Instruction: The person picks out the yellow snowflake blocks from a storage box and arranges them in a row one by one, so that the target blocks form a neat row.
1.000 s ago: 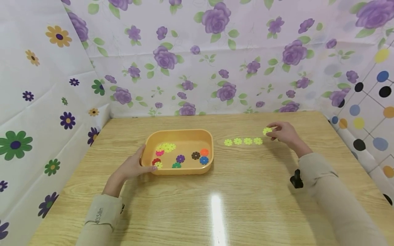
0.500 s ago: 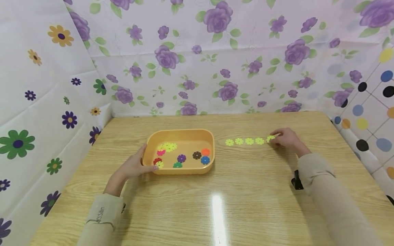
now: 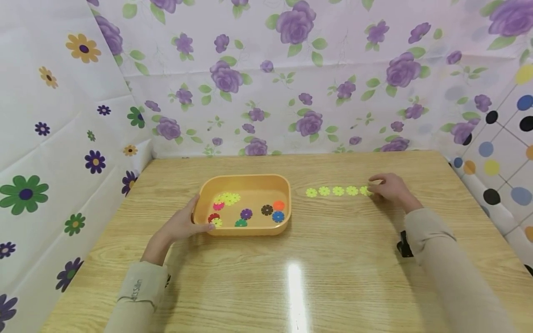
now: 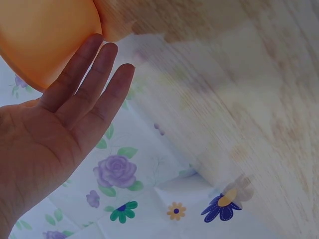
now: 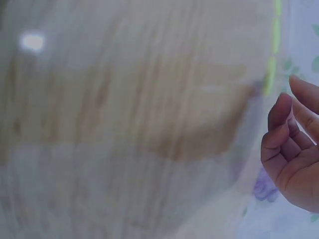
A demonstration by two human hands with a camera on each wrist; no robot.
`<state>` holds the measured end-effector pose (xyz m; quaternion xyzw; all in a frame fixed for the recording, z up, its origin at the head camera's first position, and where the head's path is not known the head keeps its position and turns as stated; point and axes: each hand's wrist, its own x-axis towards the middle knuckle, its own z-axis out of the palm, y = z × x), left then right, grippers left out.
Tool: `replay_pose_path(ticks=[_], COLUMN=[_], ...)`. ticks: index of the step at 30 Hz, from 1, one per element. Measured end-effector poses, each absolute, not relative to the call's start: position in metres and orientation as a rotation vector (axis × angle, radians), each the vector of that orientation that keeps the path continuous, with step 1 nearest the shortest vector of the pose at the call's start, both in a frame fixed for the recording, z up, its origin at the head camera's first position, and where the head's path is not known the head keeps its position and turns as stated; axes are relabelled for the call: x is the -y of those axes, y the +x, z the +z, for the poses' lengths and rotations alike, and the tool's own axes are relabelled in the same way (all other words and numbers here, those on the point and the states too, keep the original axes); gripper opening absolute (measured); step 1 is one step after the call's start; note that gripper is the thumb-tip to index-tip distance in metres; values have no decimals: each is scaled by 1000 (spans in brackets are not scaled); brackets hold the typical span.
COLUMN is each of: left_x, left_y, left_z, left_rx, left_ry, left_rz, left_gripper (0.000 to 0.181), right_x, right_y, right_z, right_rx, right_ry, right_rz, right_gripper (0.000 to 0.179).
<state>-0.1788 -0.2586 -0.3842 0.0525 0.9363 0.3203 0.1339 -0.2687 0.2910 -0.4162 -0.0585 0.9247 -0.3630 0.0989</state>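
Note:
An orange plastic basin [image 3: 241, 231] stands on the table with flower-shaped plastic discs in it: a yellow cluster [image 3: 227, 199] and single ones in other colours. My left hand [image 3: 179, 224] holds its left end, thumb over the front rim and fingers along the outer side; the left wrist view shows those fingers nearly straight against the wall. Right of the basin, several yellow discs form a row [image 3: 338, 191]. At its right end my right hand [image 3: 389, 187] is by the last yellow disc [image 3: 364, 190], partly covering it. In the right wrist view its fingers are loosely bent, with nothing seen between them.
The wooden table [image 3: 233, 282] ends at a flowered cloth [image 3: 266, 111] behind and patterned cloths at both sides. A small black object [image 3: 404, 245] is at the right sleeve. A light reflection lies on the table's front part.
My right hand lowered a yellow disc from above the table to the right end of the row. That disc now lies in line, less covered by the fingers. The left hand stayed on the basin.

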Motion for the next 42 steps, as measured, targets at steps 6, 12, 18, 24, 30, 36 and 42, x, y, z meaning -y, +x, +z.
replay_pose_path(ticks=[6,12,18,24,30,36,42], left_x=[259,258,258,260,260,260,259], left_y=[-178,-178,-179,-179,-179,-179,-179], left_z=[-384,-383,-384,-385,-386,-386,-385], left_rx=[-2713,-2717,-2707,-2716,-2725,-2729,-2725], left_ry=[143,150,142,154,151,158,159], left_rz=[913,910,919,915,905,908,914], left_gripper=[110,110,111,112,112,111,109], right_x=[-280,-262,-241,-217,-194,-173,-150], right_y=[-266,-262,-263,-262,-261,-262,-260], right_z=[-402,-392,-389,-385,-382,-381,-377], right_rx=[-2707,-2683,-2677,-2670,-2649,-2631,-2580], right_ry=[-223,-246,-289,-364,-420,-450,-492], right_rz=[-1161,-1260,-1311,-1354,-1390,-1409,-1459], right_gripper=[46,45,42,39,37,37,36])
